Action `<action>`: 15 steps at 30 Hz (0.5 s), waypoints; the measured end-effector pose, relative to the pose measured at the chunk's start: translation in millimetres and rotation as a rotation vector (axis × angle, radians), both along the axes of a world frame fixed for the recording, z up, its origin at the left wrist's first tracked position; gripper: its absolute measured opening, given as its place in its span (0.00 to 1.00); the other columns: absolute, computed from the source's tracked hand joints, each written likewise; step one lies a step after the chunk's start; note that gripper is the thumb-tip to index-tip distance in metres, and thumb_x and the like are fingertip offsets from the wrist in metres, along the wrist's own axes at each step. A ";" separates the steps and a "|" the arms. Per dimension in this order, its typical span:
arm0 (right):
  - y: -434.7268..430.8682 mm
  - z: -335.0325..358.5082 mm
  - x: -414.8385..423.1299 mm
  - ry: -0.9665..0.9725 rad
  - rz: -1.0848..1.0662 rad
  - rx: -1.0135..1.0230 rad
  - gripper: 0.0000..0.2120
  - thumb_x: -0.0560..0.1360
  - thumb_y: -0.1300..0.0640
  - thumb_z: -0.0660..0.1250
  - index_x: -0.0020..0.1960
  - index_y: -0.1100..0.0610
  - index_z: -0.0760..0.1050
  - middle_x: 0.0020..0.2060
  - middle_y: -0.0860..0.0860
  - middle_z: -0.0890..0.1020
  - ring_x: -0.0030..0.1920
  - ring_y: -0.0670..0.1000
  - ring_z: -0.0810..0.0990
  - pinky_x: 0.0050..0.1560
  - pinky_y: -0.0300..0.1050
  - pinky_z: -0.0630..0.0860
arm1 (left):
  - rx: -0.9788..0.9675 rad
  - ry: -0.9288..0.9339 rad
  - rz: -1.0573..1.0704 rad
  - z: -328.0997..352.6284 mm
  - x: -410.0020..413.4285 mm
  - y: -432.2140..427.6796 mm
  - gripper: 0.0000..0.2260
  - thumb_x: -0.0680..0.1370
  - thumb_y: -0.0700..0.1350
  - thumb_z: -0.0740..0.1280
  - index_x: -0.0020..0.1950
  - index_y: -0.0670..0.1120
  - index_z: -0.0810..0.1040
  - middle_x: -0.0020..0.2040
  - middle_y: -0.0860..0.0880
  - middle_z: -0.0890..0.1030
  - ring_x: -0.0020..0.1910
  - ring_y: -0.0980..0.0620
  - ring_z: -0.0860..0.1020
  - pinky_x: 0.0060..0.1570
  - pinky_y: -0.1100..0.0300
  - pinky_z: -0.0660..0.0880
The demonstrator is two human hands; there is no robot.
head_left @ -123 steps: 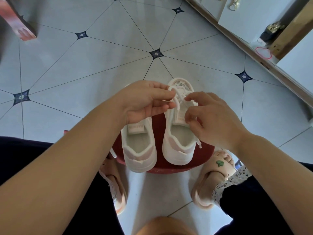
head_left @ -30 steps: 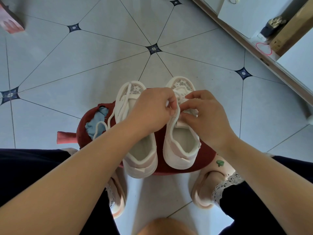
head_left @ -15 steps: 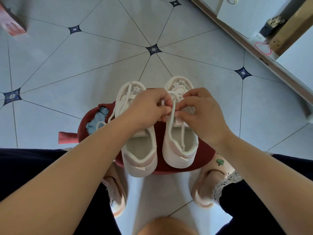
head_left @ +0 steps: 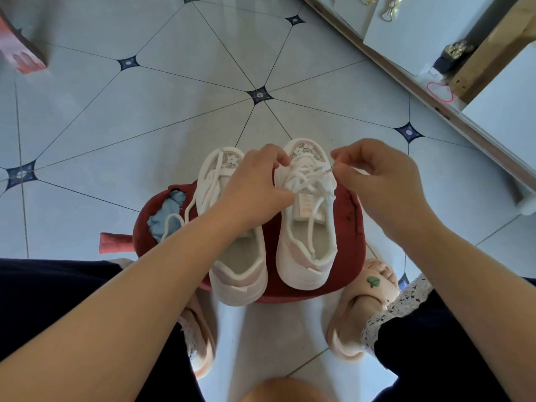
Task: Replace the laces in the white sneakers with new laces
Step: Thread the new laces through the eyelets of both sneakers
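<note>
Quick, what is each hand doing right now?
Left hand: gripping the flat white shoelace on the white sneaker.
Right hand: pinching that shoelace's end.

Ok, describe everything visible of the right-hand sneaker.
The right-hand sneaker is white, fabric-looking, with a pale pink heel band and a flower-lace toe. It stands upright on the red stool, toe pointing away, beside the other sneaker. A white lace crisscrosses its front loosely, one end trailing inside. The left hand grips the lace at its left side; the right hand pinches a lace end.
</note>
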State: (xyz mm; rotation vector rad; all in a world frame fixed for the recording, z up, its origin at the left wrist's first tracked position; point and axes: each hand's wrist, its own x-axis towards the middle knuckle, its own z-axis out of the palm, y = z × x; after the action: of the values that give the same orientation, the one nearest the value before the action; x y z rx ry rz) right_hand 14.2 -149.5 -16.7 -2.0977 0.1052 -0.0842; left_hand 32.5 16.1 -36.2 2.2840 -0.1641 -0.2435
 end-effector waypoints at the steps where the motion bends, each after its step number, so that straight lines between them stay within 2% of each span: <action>1: 0.1 2.9 -1.3 0.030 0.005 0.111 0.12 0.73 0.65 0.65 0.36 0.50 0.74 0.41 0.46 0.84 0.46 0.46 0.82 0.54 0.46 0.77 | 0.001 0.005 -0.007 0.5 -0.4 -0.4 0.16 0.70 0.39 0.67 0.55 0.51 0.69 0.55 0.51 0.70 0.46 0.51 0.74 0.44 0.62 0.67; 3: 3.1 5.4 -4.8 0.106 0.014 0.299 0.11 0.75 0.68 0.62 0.38 0.54 0.73 0.38 0.52 0.84 0.43 0.50 0.84 0.51 0.49 0.79 | 0.007 0.008 -0.015 1.1 -0.6 -2.3 0.16 0.70 0.38 0.67 0.55 0.50 0.69 0.54 0.52 0.72 0.45 0.53 0.73 0.46 0.61 0.69; 6: 3.4 7.7 -6.8 0.166 -0.001 0.462 0.11 0.78 0.68 0.58 0.40 0.57 0.71 0.34 0.50 0.83 0.39 0.51 0.84 0.48 0.47 0.80 | -0.025 0.022 0.016 2.7 -1.1 -4.8 0.15 0.69 0.38 0.67 0.54 0.48 0.70 0.48 0.54 0.74 0.42 0.54 0.72 0.46 0.60 0.72; 9: 1.4 8.0 -7.5 0.149 0.051 0.455 0.12 0.78 0.69 0.57 0.40 0.57 0.70 0.33 0.50 0.82 0.36 0.50 0.83 0.50 0.49 0.79 | -0.021 0.034 0.031 2.9 -0.6 -3.4 0.15 0.70 0.38 0.67 0.54 0.48 0.71 0.43 0.57 0.73 0.40 0.55 0.72 0.43 0.61 0.72; 13: 2.0 8.3 -8.5 0.187 0.119 0.496 0.12 0.77 0.70 0.56 0.40 0.58 0.71 0.31 0.49 0.80 0.34 0.48 0.81 0.51 0.47 0.79 | -0.011 0.047 0.038 2.8 -1.9 -1.2 0.15 0.70 0.39 0.67 0.55 0.48 0.71 0.42 0.57 0.74 0.39 0.58 0.72 0.42 0.65 0.71; 15: -1.4 13.0 -7.7 0.266 0.256 0.405 0.10 0.76 0.69 0.59 0.40 0.58 0.72 0.32 0.50 0.81 0.36 0.48 0.81 0.52 0.47 0.78 | -0.004 0.046 0.035 3.0 -2.4 -0.5 0.15 0.70 0.39 0.67 0.56 0.48 0.73 0.43 0.57 0.74 0.40 0.56 0.73 0.42 0.63 0.72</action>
State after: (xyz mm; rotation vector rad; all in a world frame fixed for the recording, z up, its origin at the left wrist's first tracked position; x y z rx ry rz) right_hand 6.6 -151.0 -3.7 -1.6914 0.0101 0.3452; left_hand 30.1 15.6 -33.2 2.2732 -0.1002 -0.2766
